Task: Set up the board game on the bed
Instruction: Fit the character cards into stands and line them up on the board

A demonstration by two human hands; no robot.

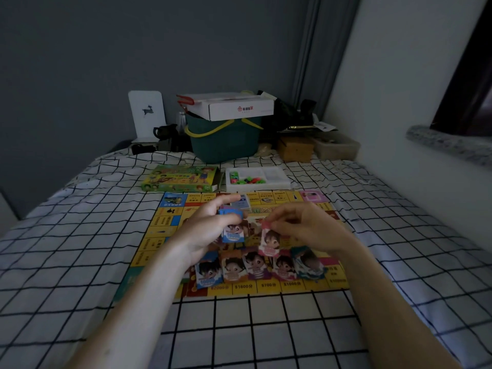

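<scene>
A yellow game board (314,284) lies flat on the checked bedsheet. Along its near edge stands a row of several play-money stacks (255,267) printed with cartoon children. My left hand (210,227) grips a blue-topped stack of bills (233,231) above the board's middle. My right hand (306,225) pinches the top of a single pink bill (269,243), which hangs down beside that stack. Behind the board lie the green game box (181,178) and a white tray (269,182) with coloured pieces.
A green basket (226,139) with a yellow handle carries a white carton at the bed's head. Next to it are a brown box (295,149), a clear tub (336,149) and a white card with a deer. A wall with a stone sill runs along the right.
</scene>
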